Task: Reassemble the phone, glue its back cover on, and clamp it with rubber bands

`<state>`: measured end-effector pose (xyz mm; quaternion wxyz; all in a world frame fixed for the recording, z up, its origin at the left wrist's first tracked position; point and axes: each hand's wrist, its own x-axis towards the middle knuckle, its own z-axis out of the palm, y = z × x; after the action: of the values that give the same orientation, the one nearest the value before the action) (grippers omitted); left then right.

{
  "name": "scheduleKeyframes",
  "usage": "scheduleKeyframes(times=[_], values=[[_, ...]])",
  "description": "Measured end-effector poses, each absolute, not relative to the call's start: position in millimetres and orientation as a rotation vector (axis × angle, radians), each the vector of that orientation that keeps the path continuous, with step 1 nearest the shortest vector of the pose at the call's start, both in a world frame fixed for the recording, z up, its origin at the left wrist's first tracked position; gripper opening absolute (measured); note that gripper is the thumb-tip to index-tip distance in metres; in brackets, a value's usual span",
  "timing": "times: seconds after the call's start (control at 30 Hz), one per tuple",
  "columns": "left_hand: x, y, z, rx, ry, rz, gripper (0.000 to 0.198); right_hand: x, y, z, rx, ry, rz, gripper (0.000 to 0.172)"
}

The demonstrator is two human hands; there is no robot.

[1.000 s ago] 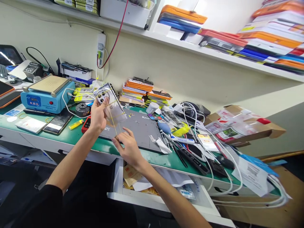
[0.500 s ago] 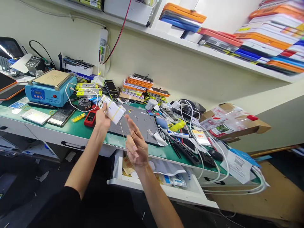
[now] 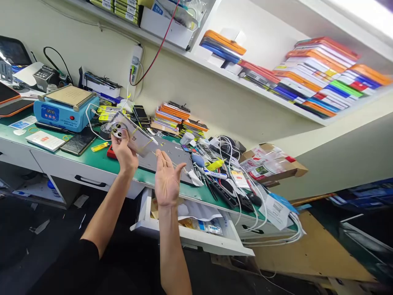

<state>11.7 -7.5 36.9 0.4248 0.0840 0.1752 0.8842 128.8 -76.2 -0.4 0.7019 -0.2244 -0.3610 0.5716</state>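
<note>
My left hand [image 3: 123, 153] grips a smartphone [image 3: 139, 141] at its camera end, thumb on the back beside the large round camera ring. The phone is tilted above the bench, pale back towards me, with yellow rubber bands [image 3: 149, 142] across it. Just right of its lower end, my right hand [image 3: 167, 180] is open, palm up, fingers stretched and thumb out. A thin strand like a rubber band [image 3: 154, 153] runs from the phone to the right fingertips; whether it loops round them I cannot tell. Under both lies a dark grey mat [image 3: 147, 163].
A blue heating machine [image 3: 66, 110] stands at left, near a dark phone [image 3: 78, 143] and a yellow lighter [image 3: 100, 146]. Tools, white cables [image 3: 238, 180] and a cardboard box [image 3: 276, 166] crowd the right. An open drawer [image 3: 196, 237] juts out below my right hand.
My right hand has turned from curled fingers to a flat, upturned palm. The phone has shifted slightly left and tilted in my left hand. The view has swung to the right.
</note>
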Motion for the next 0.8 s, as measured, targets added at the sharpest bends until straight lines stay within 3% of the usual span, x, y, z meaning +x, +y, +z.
scheduleKeyframes(times=[0.17,0.3,0.5,0.6,0.8], values=[[-19.0,-27.7,58.0,0.931,0.424,2.312,0.058,109.1,-74.2,21.3,-0.569,-1.177,1.115,0.096],[-36.5,-44.5,79.9,1.305,0.44,2.039,0.046,104.6,-78.4,32.3,-0.521,-1.306,1.161,0.081],[-36.9,-50.6,86.6,1.078,0.347,2.046,0.038,87.3,-82.6,28.2,-0.554,-1.257,1.132,0.064],[-41.9,-49.5,81.1,1.341,0.476,1.812,0.041,83.9,-82.6,26.7,-0.661,-1.238,1.043,0.052],[-50.8,-56.5,90.1,1.718,0.553,1.4,0.035,97.6,-88.8,27.0,-0.788,-1.189,0.873,0.044]])
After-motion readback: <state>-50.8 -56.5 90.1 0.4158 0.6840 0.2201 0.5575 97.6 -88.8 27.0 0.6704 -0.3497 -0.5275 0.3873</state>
